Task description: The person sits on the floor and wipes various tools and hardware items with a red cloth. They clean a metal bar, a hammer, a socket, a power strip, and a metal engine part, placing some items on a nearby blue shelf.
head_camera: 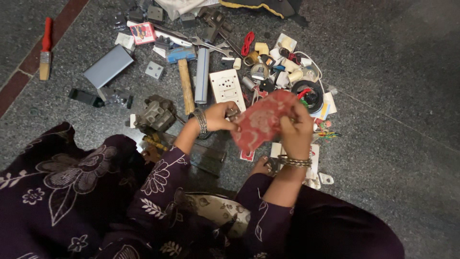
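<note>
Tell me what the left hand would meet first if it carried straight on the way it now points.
The left hand points rightward across the body, so it would first meet the red patterned cloth it already touches, then probably the right hand gripping that cloth's far side; depth is unclear.

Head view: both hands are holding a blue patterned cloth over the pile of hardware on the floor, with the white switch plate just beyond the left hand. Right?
Not quite: the cloth is red, not blue. The head view shows the left hand and right hand both gripping it above the hardware on the floor, with the white switch plate just beyond the left hand.
</note>
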